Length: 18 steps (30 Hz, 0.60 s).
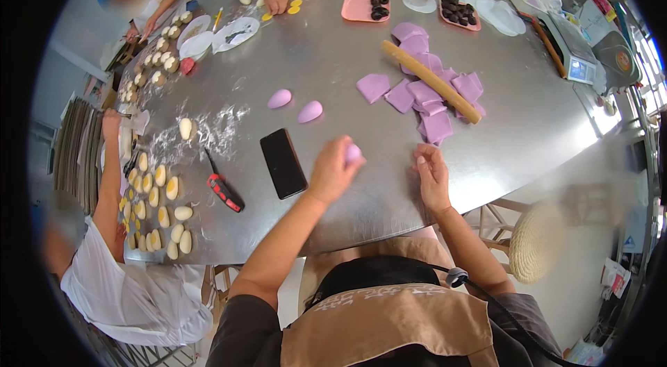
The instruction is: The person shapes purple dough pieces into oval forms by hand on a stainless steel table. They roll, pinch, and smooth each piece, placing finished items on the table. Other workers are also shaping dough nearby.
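My left hand (331, 169) is closed around a small purple dough piece (353, 153), which shows at its thumb side above the steel table. My right hand (433, 178) hovers by the table's near edge, its fingers loosely bent and apart, with nothing visible in it. Just beyond it lies a heap of flat purple dough pieces (435, 126), and a wooden rolling pin (432, 82) rests slantwise across them. Two smooth purple egg-shaped dough pieces (280, 98) (310, 111) lie on the table, beyond my left hand.
A black phone (283, 163) and a red-and-black handled knife (225, 192) lie to the left. Cream and yellow egg-shaped pieces (172, 188) cover the left end. Pink trays (356, 7) with dark balls stand at the back, a scale (571, 54) at right. Other people work around the table.
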Each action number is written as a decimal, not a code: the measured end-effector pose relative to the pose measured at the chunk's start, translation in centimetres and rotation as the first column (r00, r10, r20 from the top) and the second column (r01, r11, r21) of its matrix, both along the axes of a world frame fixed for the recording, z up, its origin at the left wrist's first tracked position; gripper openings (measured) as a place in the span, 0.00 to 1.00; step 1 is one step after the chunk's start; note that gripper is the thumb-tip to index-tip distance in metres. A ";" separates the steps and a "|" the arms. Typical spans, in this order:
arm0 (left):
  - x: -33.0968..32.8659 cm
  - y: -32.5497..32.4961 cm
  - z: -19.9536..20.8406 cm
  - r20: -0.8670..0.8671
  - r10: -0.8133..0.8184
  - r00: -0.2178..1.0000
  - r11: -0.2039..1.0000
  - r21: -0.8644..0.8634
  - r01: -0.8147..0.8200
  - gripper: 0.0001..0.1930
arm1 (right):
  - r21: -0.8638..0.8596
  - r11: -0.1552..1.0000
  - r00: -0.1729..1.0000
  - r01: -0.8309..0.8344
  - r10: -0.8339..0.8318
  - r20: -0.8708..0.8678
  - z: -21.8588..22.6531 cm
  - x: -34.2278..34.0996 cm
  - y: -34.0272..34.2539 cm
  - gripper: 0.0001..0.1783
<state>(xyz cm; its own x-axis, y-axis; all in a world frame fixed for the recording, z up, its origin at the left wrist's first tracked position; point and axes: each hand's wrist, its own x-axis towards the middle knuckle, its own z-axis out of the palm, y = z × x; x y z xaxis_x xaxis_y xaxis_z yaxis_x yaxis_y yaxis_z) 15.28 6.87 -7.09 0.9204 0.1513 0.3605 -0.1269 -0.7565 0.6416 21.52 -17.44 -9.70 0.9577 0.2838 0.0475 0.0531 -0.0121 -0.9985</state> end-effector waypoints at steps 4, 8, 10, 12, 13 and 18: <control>3.1 5.2 -1.2 -0.058 0.153 0.987 0.968 0.212 -0.138 0.22 | -0.310 0.914 0.942 0.261 -0.171 0.290 2.0 4.8 -1.2 0.10; 3.5 4.0 -0.9 -0.001 0.218 0.976 0.895 0.398 -0.199 0.28 | -0.587 0.663 0.865 0.465 -0.200 0.459 1.0 9.3 -2.4 0.11; 3.0 2.5 0.5 0.039 0.252 0.967 0.888 0.389 -0.247 0.29 | -0.625 0.615 0.857 0.482 -0.182 0.482 1.1 9.7 -2.2 0.12; 2.1 1.3 1.2 0.076 0.264 0.962 0.900 0.340 -0.274 0.28 | -0.628 0.604 0.839 0.492 -0.135 0.527 2.9 9.4 -1.1 0.14; 1.9 0.7 1.5 0.082 0.227 0.970 0.925 0.294 -0.241 0.25 | -0.606 0.601 0.804 0.520 -0.106 0.585 3.6 9.8 -0.8 0.15; 4.4 -0.4 1.1 0.063 0.118 0.991 0.971 0.200 -0.128 0.22 | -0.602 0.540 0.702 0.589 0.027 0.711 3.8 14.9 -1.4 0.19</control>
